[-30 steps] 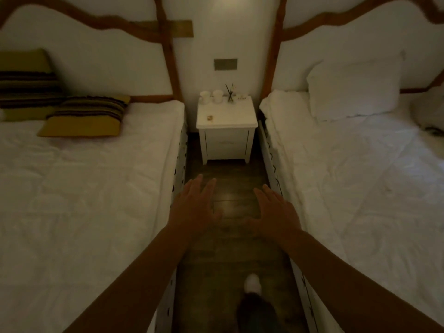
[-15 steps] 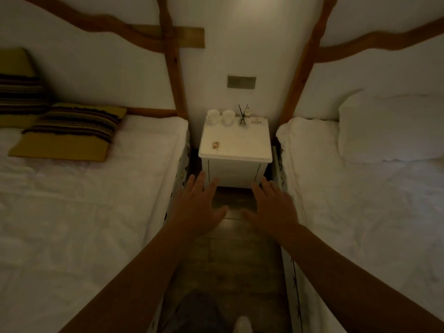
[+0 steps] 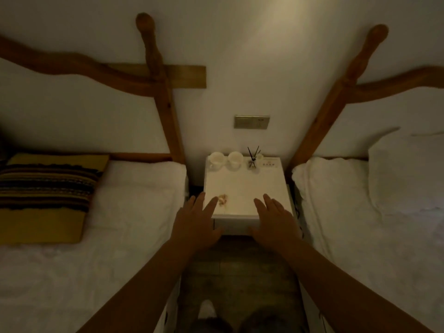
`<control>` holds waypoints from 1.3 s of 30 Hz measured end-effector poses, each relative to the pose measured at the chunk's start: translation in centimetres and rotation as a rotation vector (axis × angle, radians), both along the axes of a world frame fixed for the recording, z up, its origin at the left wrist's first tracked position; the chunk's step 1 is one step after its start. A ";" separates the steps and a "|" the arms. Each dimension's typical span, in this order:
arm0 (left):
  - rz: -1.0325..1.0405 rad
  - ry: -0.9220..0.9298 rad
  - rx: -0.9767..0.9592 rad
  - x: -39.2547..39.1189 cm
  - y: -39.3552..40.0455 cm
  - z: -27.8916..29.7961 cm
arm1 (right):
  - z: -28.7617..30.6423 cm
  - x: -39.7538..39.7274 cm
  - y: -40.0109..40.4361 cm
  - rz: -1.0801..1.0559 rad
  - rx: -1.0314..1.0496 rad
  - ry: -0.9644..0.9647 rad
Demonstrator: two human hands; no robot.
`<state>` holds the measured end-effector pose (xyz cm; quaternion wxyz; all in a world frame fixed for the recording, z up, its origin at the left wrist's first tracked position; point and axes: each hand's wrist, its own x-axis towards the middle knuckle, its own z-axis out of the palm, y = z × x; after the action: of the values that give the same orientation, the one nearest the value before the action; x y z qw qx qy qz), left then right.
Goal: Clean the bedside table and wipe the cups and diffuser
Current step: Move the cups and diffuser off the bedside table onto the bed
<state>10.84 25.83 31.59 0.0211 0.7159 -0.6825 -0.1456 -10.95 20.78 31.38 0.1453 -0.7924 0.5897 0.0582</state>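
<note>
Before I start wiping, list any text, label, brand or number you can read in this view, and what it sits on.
No text is legible in this frame.
White card at the back right of the bedside table, beside the diffuser: small marks, too small and blurred to read.
Wall plate above the table: faint marks, too dim to read.
Two cups: no print visible.

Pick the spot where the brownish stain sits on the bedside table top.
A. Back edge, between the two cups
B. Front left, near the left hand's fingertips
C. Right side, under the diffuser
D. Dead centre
B: the stain lies at the front left of the bedside table, just beyond the left hand.
</note>
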 end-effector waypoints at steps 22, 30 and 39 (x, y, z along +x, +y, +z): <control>0.071 0.110 0.152 4.6 -33.1 -13.7 | -15.0 7.9 -33.3 0.068 0.175 -0.010; -0.027 0.052 0.200 6.3 -40.9 -24.2 | -24.4 11.0 -38.9 -0.043 0.206 -0.078; -0.111 0.019 0.243 7.2 -44.8 -31.7 | -32.0 13.2 -43.8 -0.078 0.237 0.013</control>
<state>18.06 -18.98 -0.14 -0.0676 0.6730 -0.6981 -0.2348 2.23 -23.01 -0.60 0.2364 -0.7457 0.6098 0.1268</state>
